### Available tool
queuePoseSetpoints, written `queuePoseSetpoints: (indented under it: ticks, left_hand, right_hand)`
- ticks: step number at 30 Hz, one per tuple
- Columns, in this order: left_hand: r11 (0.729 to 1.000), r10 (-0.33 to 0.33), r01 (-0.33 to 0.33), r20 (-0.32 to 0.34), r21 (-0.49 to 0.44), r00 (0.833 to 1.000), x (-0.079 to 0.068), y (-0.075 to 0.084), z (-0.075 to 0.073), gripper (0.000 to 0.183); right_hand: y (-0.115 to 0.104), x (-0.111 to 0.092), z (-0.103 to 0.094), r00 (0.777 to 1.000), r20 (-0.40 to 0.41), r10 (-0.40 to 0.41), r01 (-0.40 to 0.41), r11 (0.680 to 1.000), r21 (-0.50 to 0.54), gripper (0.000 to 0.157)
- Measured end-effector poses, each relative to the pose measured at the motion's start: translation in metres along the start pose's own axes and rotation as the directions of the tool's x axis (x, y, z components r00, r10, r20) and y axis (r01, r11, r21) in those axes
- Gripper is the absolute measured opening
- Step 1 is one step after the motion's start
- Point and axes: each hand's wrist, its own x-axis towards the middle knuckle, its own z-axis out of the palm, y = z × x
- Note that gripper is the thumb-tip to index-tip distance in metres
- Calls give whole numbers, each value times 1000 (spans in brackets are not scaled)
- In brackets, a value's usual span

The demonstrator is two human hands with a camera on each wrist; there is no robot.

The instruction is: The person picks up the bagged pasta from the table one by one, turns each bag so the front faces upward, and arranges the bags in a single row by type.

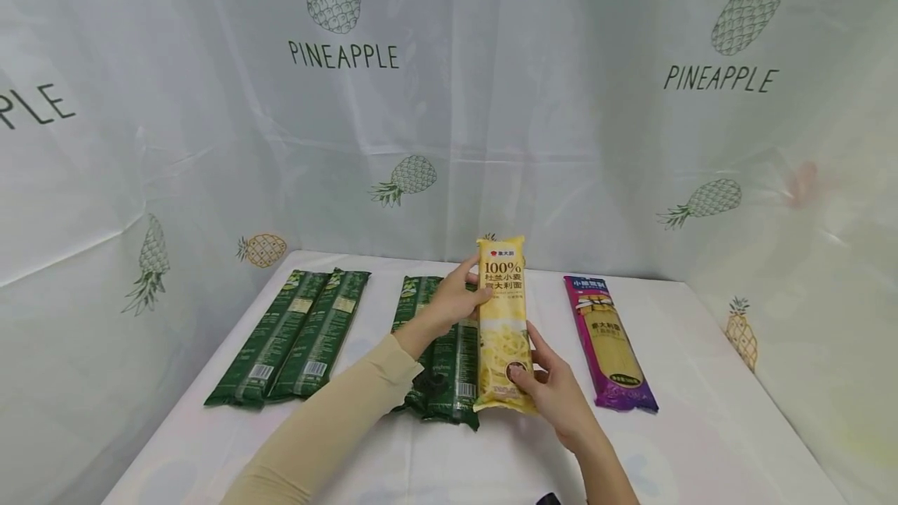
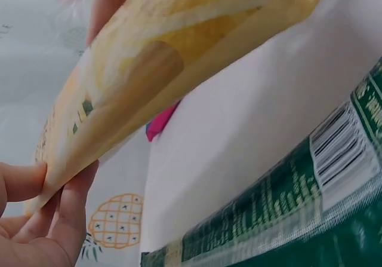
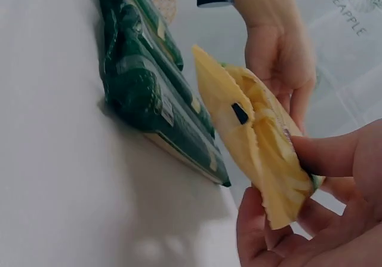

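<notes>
A yellow pasta packet (image 1: 502,326) is held up over the table, its printed front turned toward the head camera. My left hand (image 1: 459,298) pinches its left edge near the top, thumb on the front. Lower down, my right hand (image 1: 557,392) grips the right edge close to the bottom end, with the thumb across the front. In the right wrist view, the crimped bottom seal of the yellow packet (image 3: 250,141) faces the camera. Just behind and left of it, two green pasta packets (image 1: 452,369) lie side by side, partly covered by the left forearm and the yellow packet.
Two more green packets (image 1: 309,337) lie together on the left of the white-covered table (image 1: 435,466). A purple pasta packet (image 1: 610,343) lies on the right. Behind the table hangs a pineapple-print curtain (image 1: 519,123). A small black object (image 1: 549,499) shows at the bottom edge.
</notes>
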Motion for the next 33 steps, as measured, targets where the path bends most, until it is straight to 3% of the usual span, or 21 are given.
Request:
queuePoseSetpoints:
  ticks: [6,12,22,28,33]
  left_hand:
    - [999,-34,33,-9,-30,999,2,-5,11,77]
    - [993,-72,70,-22,-94,997,6,-11,27,76]
    - [965,-119,127,49,-230,992,21,-22,60,83]
    - [971,-127,135,51,-199,991,32,-31,78,82]
    - [981,-127,134,61,-140,990,39,-35,88,83]
  right_hand:
    - [1,0,-15,1000,12,3,-1,990,-142,80]
    - [1,2,-33,999,30,28,-22,982,-186,82]
    - [10,4,-67,999,0,42,-40,947,-318,75]
    - [17,8,-77,999,-37,4,-18,919,-393,72]
    - [19,12,-83,997,-73,-31,-9,872,-489,68]
